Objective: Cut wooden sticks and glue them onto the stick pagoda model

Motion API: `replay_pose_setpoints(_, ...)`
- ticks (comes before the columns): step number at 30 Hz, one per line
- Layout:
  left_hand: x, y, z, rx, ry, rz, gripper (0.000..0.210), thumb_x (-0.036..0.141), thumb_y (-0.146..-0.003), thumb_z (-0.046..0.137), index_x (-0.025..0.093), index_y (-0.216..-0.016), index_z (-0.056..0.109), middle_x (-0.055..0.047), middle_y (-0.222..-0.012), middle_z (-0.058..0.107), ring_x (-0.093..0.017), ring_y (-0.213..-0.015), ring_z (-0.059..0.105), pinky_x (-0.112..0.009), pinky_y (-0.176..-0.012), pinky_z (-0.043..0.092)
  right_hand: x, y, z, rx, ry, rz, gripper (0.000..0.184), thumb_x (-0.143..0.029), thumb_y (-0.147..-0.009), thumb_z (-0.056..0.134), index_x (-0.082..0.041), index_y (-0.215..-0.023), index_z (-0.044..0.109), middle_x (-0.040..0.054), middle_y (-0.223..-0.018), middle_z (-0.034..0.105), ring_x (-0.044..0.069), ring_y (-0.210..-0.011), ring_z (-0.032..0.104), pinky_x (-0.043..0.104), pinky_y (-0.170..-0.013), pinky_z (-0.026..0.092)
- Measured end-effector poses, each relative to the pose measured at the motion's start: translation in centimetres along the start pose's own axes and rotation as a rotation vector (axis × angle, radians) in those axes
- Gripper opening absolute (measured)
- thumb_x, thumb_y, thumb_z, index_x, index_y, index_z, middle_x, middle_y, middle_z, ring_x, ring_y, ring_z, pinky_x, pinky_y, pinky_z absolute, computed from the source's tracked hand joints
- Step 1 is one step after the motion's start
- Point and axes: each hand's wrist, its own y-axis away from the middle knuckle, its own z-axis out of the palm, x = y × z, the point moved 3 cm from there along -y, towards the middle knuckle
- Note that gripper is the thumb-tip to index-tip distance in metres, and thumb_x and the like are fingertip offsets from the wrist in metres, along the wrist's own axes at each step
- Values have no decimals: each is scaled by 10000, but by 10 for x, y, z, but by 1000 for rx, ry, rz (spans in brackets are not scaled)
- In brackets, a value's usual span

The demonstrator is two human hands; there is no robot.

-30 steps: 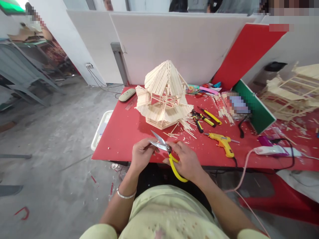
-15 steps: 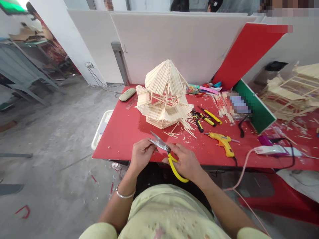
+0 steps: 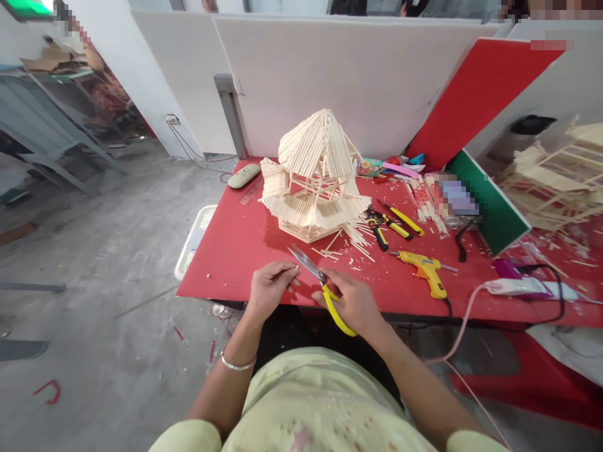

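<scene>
My right hand (image 3: 353, 300) is closed round the yellow handles of a pair of scissors (image 3: 309, 262), whose blades point up and to the left. In a pinch, the fingertips of my left hand (image 3: 269, 287) hold a small pale piece that looks like the end of a wooden stick (image 3: 296, 268). It lies just left of the blades, apart from them. Behind both hands, on the red tabletop (image 3: 221, 251), stands a pagoda-like model (image 3: 325, 150) built of thin wooden sticks. Loose sticks (image 3: 355, 235) are scattered at its right foot.
Right of the model lie pliers (image 3: 377, 229), a yellow cutter knife (image 3: 402, 220) and a yellow glue gun (image 3: 424, 270) with a cord. A computer mouse (image 3: 244, 176) sits at the back left. A green board (image 3: 492, 204) stands upright before another stick model (image 3: 541, 182).
My left hand has drawn slightly away from the scissor blades, and the pale piece at its fingertips now shows. The scissors stay in my right hand. The view has shifted a little.
</scene>
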Motion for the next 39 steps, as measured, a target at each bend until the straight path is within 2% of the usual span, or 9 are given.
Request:
replay_pose_setpoints(4, -3, 0, 2, 15, 51, -14, 176, 305, -786, 722, 142, -852, 739, -28, -635, 678, -117, -531, 585, -247, -558, 504, -5, -7, -5, 106, -139, 1, 417, -441, -829, 631, -205, -1172, 622, 37, -860, 695, 151, -732, 621, 259, -715, 494)
replay_pose_setpoints(6, -5, 1, 4, 8, 74, -27, 179, 305, -777, 732, 138, -840, 734, -24, -625, 673, -115, -528, 582, -242, -549, 500, -10, -12, -4, 143, -217, 15, 393, -430, -823, 638, -209, -1149, 631, 27, -857, 695, 139, -713, 617, 246, -706, 497)
replay_pose_setpoints(10, -4, 4, 9, -98, 112, -11, 177, 300, -810, 702, 136, -870, 731, -29, -653, 675, -114, -551, 590, -236, -549, 500, -19, -26, -2, 205, -265, 25, 366, -374, -816, 645, -223, -1148, 632, 31, -937, 695, 137, -773, 623, 238, -733, 496)
replay_pose_setpoints(15, -3, 6, 17, -197, 199, -15, 193, 314, -840, 669, 137, -906, 707, -46, -735, 690, -130, -589, 627, -239, -535, 506, -26, -40, -1, 200, -230, -7, 370, -267, -794, 640, -247, -1163, 630, 8, -896, 683, 122, -739, 603, 232, -715, 479)
replay_pose_setpoints(18, -5, 4, 20, -155, 288, -84, 201, 325, -807, 707, 141, -876, 663, -35, -702, 683, -157, -574, 659, -233, -477, 494, -27, -41, -4, 218, -239, -16, 374, -262, -789, 639, -242, -1162, 628, 13, -908, 679, 124, -751, 604, 230, -720, 481)
replay_pose_setpoints(21, -8, -1, 17, -56, 442, -173, 234, 340, -785, 729, 151, -879, 628, -28, -701, 685, -167, -554, 667, -222, -424, 482, -24, -34, -8, 246, -249, 3, 346, -319, -807, 634, -233, -1142, 626, 22, -921, 673, 125, -742, 597, 233, -710, 486)
replay_pose_setpoints(26, -13, -8, 10, 53, 645, -277, 229, 310, -774, 744, 120, -884, 678, 11, -639, 620, -65, -493, 574, -141, -398, 417, -12, -17, -7, 234, -146, 46, 460, -389, -785, 664, -219, -1201, 566, 26, -913, 655, 140, -731, 593, 258, -707, 484)
replay_pose_setpoints(32, -11, -7, 14, 65, 784, -343, 239, 218, -702, 788, 121, -892, 681, -32, -799, 679, -71, -631, 633, -122, -460, 445, -5, -5, 3, 161, 30, -32, 526, -420, -795, 652, -207, -1256, 517, 63, -999, 634, 203, -899, 602, 317, -794, 475)
replay_pose_setpoints(39, -5, -4, 17, 73, 798, -330, 186, 186, -681, 792, 131, -820, 681, 0, -635, 632, -71, -578, 600, -131, -457, 424, -9, 0, 10, 117, 57, -66, 514, -449, -812, 639, -239, -1265, 520, 78, -1099, 630, 222, -973, 604, 334, -831, 480)
